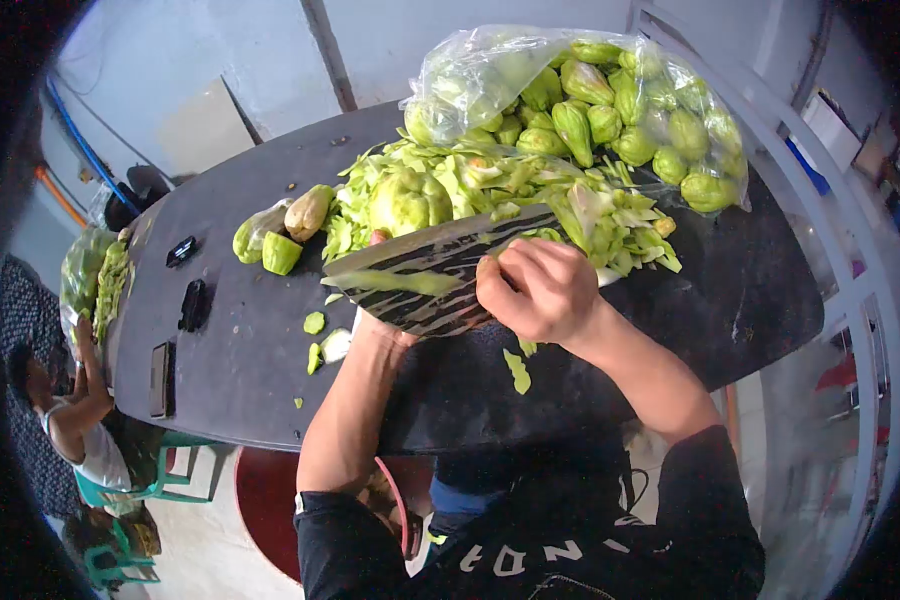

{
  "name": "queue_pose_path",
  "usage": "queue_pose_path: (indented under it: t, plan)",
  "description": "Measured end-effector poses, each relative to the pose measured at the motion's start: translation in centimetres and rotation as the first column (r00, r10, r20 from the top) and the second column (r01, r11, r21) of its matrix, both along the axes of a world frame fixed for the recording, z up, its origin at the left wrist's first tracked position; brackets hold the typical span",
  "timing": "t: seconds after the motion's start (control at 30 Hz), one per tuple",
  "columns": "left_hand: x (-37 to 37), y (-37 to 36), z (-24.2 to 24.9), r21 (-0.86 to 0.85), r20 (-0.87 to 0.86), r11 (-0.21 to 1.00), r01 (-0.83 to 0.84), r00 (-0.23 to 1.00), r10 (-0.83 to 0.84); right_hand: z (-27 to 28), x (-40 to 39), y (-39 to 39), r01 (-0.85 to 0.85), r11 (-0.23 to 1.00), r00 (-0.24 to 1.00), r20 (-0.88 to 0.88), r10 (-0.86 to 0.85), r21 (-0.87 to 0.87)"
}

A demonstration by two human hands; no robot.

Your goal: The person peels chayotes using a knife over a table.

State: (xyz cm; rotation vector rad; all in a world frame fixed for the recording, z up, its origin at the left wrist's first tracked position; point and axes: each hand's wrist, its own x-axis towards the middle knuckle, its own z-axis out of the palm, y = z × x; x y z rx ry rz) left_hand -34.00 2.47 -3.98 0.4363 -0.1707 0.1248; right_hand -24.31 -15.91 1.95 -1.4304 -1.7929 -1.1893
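My right hand point(540, 290) is closed at the right end of a wide cleaver point(420, 280). Its dark-streaked blade slants across the middle of the view, with a pale green smear along it. Behind the blade, my left hand point(385, 328) is mostly hidden; its wrist shows below and a fingertip above, against a large pale green chayote point(410, 203). The fingers' wrap around the chayote is largely covered by the blade. Just beyond lies a heap of green peelings point(490, 170). A few loose scraps point(517, 372) rest on the table near my forearms.
A clear plastic bag point(480, 75) full of chayotes point(570, 130) lies at the back right. Several chayote pieces point(282, 230) sit left of the heap. Dark small objects and a phone-like slab point(162, 380) line the table's point(240, 350) left side. Another person point(85, 420) sits at the left end.
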Motion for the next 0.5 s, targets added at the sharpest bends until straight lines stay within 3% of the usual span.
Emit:
queue_pose_path:
  t: [0.03, 0.1, 0.13, 0.2, 0.33, 0.4, 0.47, 0.5]
  plan:
    - [-0.1, -0.4, 0.3, 0.0, -0.001, 1.0, 0.001, 1.0, -0.001, -0.2, 0.0, 0.1, 0.065, 0.998, 0.998, -0.002, -0.065, -0.007]
    - [-0.2, -1.6, 1.0, 0.127, -0.221, 0.956, -0.264, 0.932, 0.287, -0.4, 1.0, 0.4, 0.158, 0.986, 0.983, -0.081, -0.162, -0.056]
    - [-0.6, 0.2, 0.9, 0.096, -0.101, 0.989, 0.115, 0.989, -0.105, -0.5, 2.3, 0.6, 0.183, 0.977, 0.965, -0.168, -0.199, -0.107]
    - [-0.3, -0.3, 1.1, 0.18, -0.178, 0.984, -0.015, 0.983, 0.048, -1.1, 4.0, 0.7, 0.197, 0.977, 0.948, -0.239, -0.212, -0.084]
    - [-0.5, -0.2, 0.3, 0.237, -0.155, 0.971, -0.014, 0.987, 0.052, -0.5, 2.9, -0.3, 0.172, 0.981, 0.951, -0.246, -0.188, -0.087]
    - [-0.4, -0.7, 0.4, 0.179, -0.326, 0.977, -0.116, 0.93, 0.171, 0.1, 1.3, -0.8, 0.066, 0.994, 0.982, -0.172, -0.079, -0.082]
    - [0.0, -1.5, 1.0, 0.258, -0.39, 0.925, -0.281, 0.845, 0.365, -0.1, 1.2, -0.6, 0.07, 0.994, 0.982, -0.17, -0.084, -0.087]
    - [-0.2, -0.7, 0.6, 0.218, -0.281, 0.968, -0.125, 0.942, 0.185, -0.6, 2.2, -0.2, 0.182, 0.974, 0.949, -0.233, -0.21, -0.137]
